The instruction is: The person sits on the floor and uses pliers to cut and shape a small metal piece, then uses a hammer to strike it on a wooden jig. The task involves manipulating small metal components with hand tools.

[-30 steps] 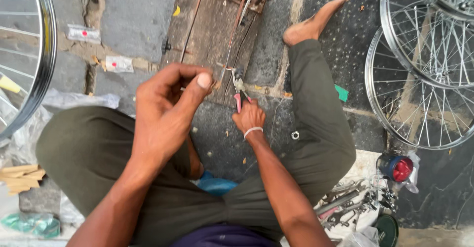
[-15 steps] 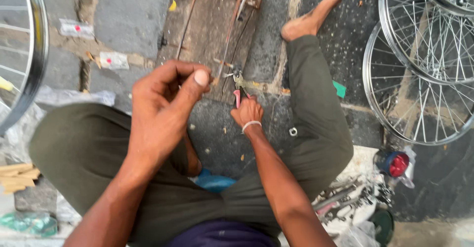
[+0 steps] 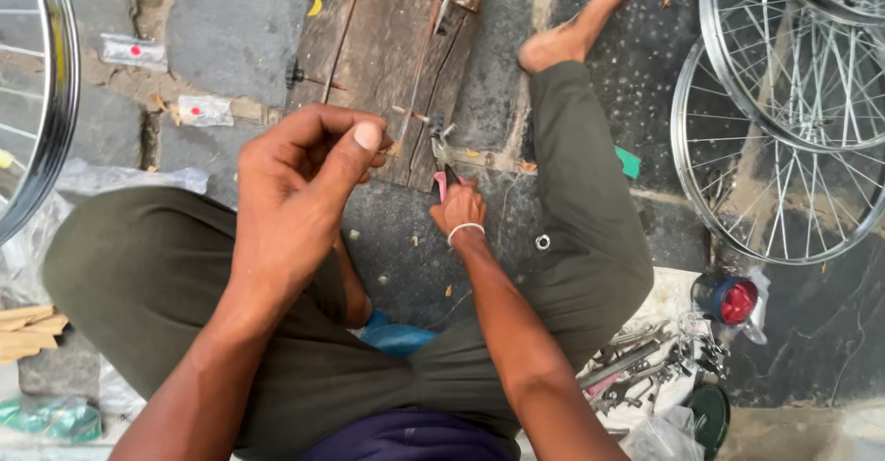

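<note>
Barely shifted, right hand point(image 3: 458, 206) seemingly clasps pliers point(image 3: 442, 173) above its grip.

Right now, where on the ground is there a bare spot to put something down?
The grey stone slab left of the wooden board is bare. So is the dark floor between the bare foot and the spoked wheels. It is crowded by the tool pile, and between the left hand and right hand.

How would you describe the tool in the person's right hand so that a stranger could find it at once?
Start at the weathered wooden board on the stone ground ahead of the seated person. At its near edge the right hand grips pliers. Their pink handles set them apart from the grey metal tools heaped beside the right knee.
</note>
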